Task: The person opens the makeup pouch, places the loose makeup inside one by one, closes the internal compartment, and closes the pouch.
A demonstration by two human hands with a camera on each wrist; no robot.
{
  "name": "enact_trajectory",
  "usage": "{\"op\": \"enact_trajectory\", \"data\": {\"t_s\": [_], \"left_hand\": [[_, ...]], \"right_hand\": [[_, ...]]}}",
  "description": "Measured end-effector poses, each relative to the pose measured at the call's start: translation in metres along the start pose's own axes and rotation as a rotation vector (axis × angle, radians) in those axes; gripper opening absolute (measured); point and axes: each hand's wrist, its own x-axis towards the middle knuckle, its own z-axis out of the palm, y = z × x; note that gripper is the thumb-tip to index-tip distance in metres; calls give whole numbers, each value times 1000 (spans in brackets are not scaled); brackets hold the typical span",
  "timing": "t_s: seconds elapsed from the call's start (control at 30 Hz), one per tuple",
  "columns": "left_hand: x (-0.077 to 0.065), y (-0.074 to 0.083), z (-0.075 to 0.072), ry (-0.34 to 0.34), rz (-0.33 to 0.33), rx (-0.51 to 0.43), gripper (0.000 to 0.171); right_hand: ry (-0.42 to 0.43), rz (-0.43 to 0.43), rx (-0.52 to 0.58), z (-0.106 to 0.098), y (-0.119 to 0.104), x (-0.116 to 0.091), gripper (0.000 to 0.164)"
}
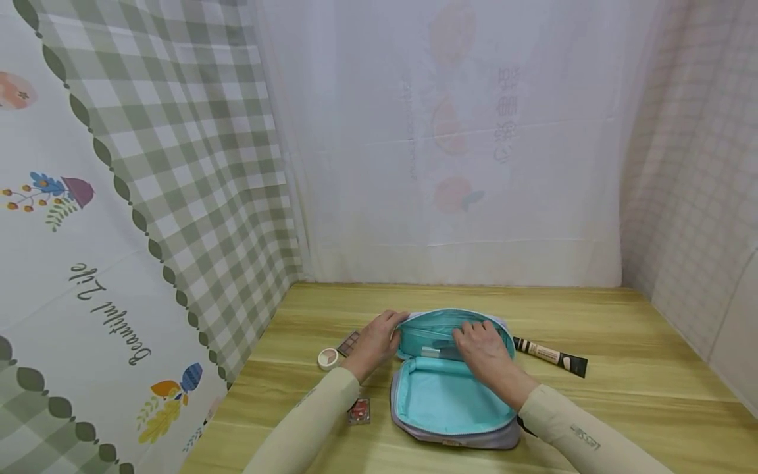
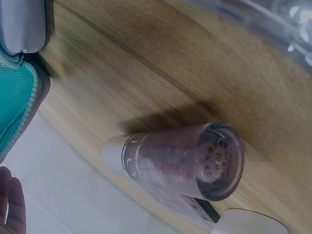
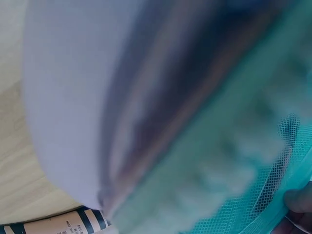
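Observation:
A cosmetic bag point(image 1: 453, 440), lavender outside with teal lining, stands unzipped on the table with its lid raised. My left hand point(image 1: 374, 342) holds the lid's left edge; only its fingers point(image 2: 14, 202) show in the left wrist view. My right hand point(image 1: 487, 352) reaches into the lid and pinches the hem of its teal mesh pocket point(image 3: 246, 212). Behind that mesh lies something dark and slender point(image 1: 447, 347), partly hidden by the right hand. The bag's lower compartment point(image 1: 453, 398) shows bare lining.
Right of the bag lies a beige-and-black squeeze tube point(image 1: 551, 355). On the left are a round compact point(image 1: 328, 359), an eyeshadow palette point(image 1: 348, 342) and a small red-filled case point(image 1: 359, 412). A pinkish cosmetic tube point(image 2: 180, 158) and clear plastic point(image 2: 278, 29) show near the left wrist.

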Motion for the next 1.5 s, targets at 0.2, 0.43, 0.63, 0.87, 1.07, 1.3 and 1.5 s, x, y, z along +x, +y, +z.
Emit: {"op": "enact_trajectory", "data": {"t_s": [0.2, 0.43, 0.63, 0.87, 1.07, 1.3, 1.5], "left_hand": [[1, 0, 0, -13, -13, -2, 43], [0, 0, 0, -6, -8, 1, 44], [-1, -1, 1, -17, -15, 1, 45], [0, 0, -1, -47, -35, 6, 46], [-1, 0, -2, -33, -3, -3, 45], [-1, -2, -3, -31, 23, -11, 46], [-2, -4, -6, -39, 52, -20, 44]], "right_hand": [[11, 25, 3, -2, 1, 1, 14], [99, 32, 20, -2, 5, -3, 14], [360, 50, 104, -1, 29, -5, 23], [206, 285, 286, -11, 59, -12, 56], [-19, 370, 534, -18, 68, -20, 48], [43, 363, 597, -11, 68, -23, 28], [67, 392, 610, -7, 66, -24, 25]]}}
